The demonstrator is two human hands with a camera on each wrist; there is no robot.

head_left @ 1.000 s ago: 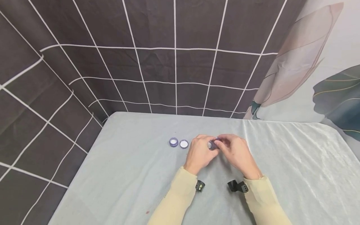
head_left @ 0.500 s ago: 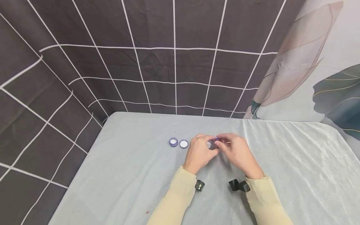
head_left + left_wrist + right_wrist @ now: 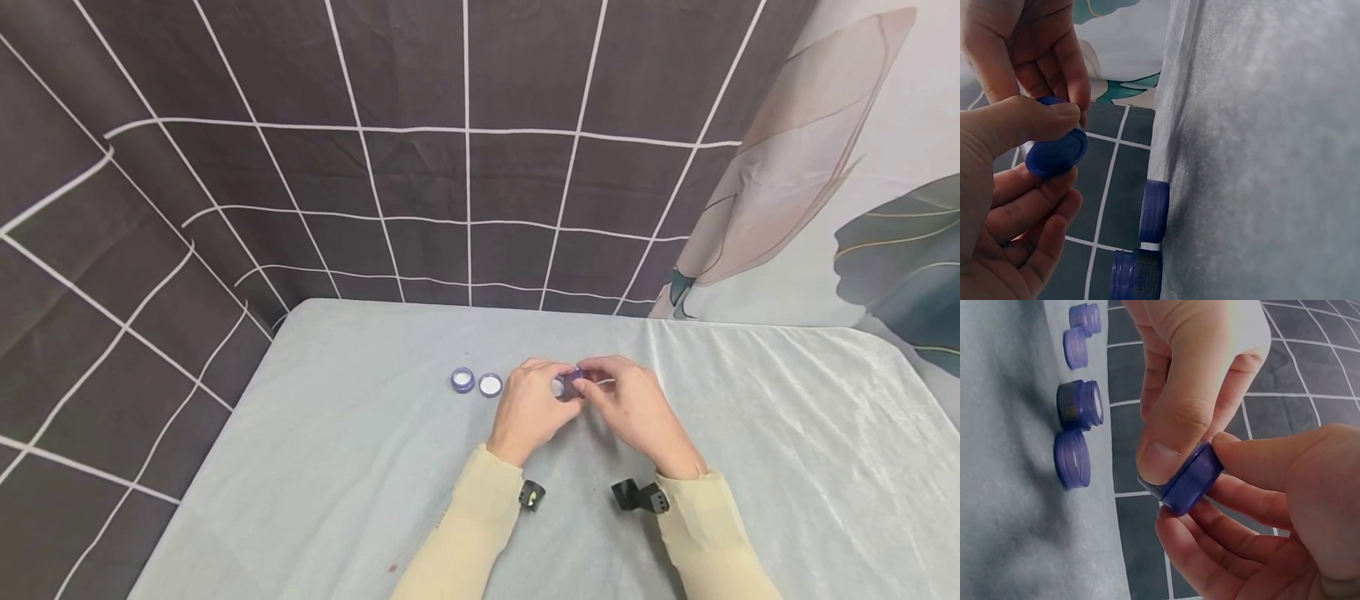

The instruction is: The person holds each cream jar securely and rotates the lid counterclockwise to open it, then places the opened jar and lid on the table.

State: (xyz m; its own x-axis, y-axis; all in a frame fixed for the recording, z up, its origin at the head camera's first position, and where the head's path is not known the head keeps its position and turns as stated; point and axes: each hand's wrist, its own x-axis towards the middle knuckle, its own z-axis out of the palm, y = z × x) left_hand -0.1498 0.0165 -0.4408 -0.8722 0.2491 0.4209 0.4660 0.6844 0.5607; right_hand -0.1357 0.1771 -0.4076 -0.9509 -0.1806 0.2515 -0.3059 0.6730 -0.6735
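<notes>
In the head view my left hand (image 3: 531, 406) and right hand (image 3: 628, 408) meet over the table around one small purple screw-top jar (image 3: 558, 387). The left thumb and fingers pinch the jar's body; in the left wrist view its round blue end (image 3: 1060, 156) faces the camera. My right thumb and fingertips grip the jar's lid (image 3: 1192, 484) at its rim. Left of the hands lie an uncapped jar (image 3: 462, 379) and a loose lid (image 3: 491, 384). The right wrist view shows a second uncapped jar (image 3: 1077, 405) and another lid (image 3: 1072, 459), hidden by my hands in the head view.
A pale grey cloth covers the table (image 3: 337, 450). Behind it hangs a dark curtain (image 3: 420, 175) with white grid lines, with a leaf-patterned cloth (image 3: 810, 200) at the right. Black wrist cameras sit at both cuffs.
My right wrist has shifted slightly to the right while its fingers stay on the lid. The left hand keeps its hold, and the jar and lid at the left have not moved.
</notes>
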